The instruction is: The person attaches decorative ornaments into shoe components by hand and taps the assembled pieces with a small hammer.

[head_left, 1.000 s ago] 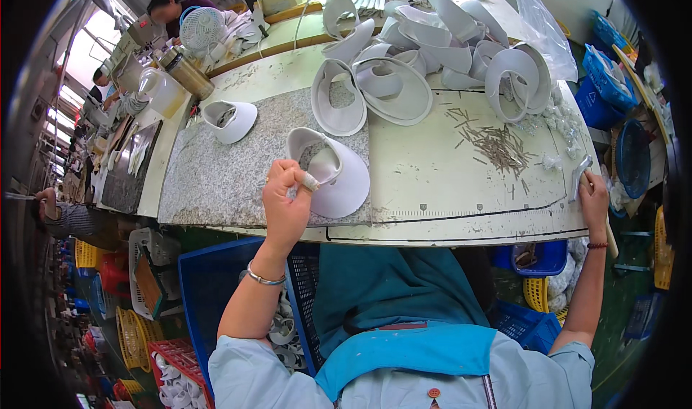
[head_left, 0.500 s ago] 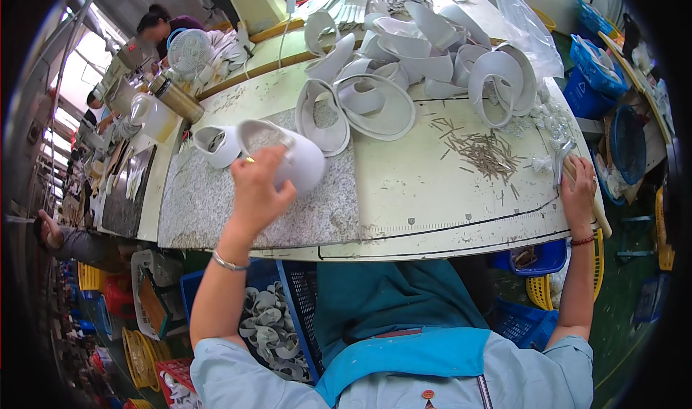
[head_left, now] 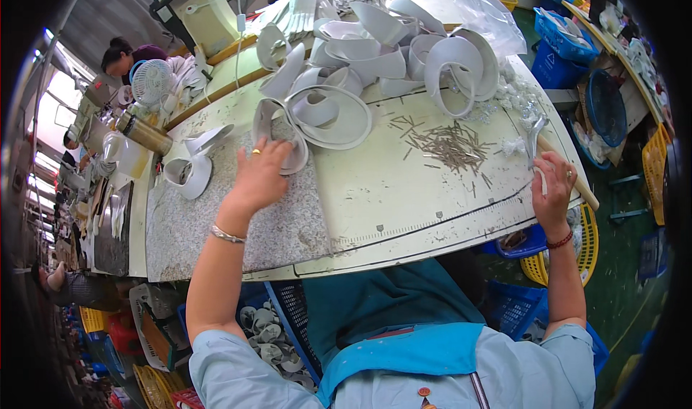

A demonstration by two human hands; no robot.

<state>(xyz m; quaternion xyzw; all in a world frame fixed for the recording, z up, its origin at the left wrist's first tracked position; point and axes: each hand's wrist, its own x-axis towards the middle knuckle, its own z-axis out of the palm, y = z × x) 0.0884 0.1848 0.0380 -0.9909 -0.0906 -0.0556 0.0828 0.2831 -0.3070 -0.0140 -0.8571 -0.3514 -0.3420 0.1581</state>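
My left hand (head_left: 263, 177) rests its stretched fingers on a white curved, hollow piece (head_left: 268, 113) standing at the far right edge of a speckled stone slab (head_left: 234, 229). To the left of that hand, another white curved piece (head_left: 196, 181) sits on the slab's edge, with a similar white piece (head_left: 210, 138) behind it. Across the table, my right hand (head_left: 553, 196) has its fingers curled over the wooden handle of a hammer (head_left: 582, 187); its metal head lies beyond the fingers. How tightly it grips is hard to see.
A heap of white curved pieces (head_left: 378, 61) covers the table's far middle. Thin metal strips (head_left: 454, 148) lie scattered between my hands, and clear plastic bits (head_left: 519, 106) beside the hammer. A blue crate (head_left: 294, 322) stands below the table edge. A person (head_left: 130, 57) works at far left.
My left hand has let go of the white piece it held, leaving it at the slab's left, and now touches another one. My right hand stays by the hammer. The view has shifted.
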